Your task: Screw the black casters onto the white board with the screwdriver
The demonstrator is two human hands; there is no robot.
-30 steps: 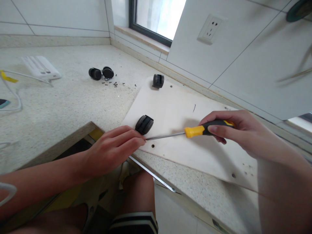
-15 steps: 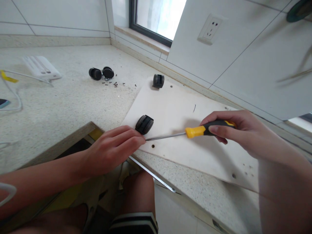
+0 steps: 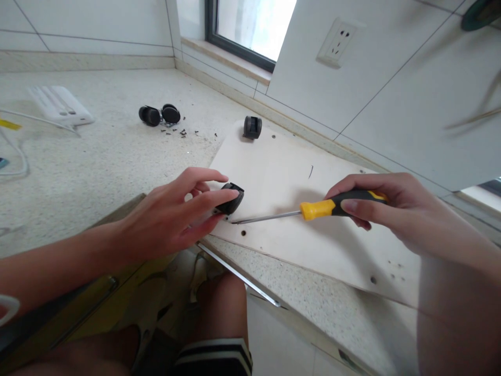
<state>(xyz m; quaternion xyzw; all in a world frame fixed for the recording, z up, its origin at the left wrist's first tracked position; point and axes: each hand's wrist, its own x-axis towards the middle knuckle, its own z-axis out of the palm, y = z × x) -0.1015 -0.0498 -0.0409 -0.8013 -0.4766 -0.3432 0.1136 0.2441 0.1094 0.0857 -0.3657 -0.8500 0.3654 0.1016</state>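
Observation:
My left hand (image 3: 182,206) is at a black twin-wheel caster (image 3: 234,201) on a white board (image 3: 274,177). Its thumb lies on the near side and its index finger across the top, with the other fingers spread beyond; part of the caster is hidden. In my right hand (image 3: 385,209) is a yellow-and-black screwdriver (image 3: 319,210), held almost flat over the board. Its shaft points left, and the tip meets a small dark screw (image 3: 235,223) beside the caster's base, near a round hole in the board.
A second caster (image 3: 252,127) stands at the board's far corner. On the speckled counter (image 3: 117,156) lie two more casters (image 3: 159,115), several loose screws (image 3: 183,133) and a white power bank (image 3: 60,105) with a cable. The tiled wall (image 3: 391,104) bounds the board's far side. An open drawer sits below the counter edge.
My left hand has moved from beside the screwdriver tip up onto the caster, its fingers spreading. The screwdriver has barely moved, with its tip still by the caster's base.

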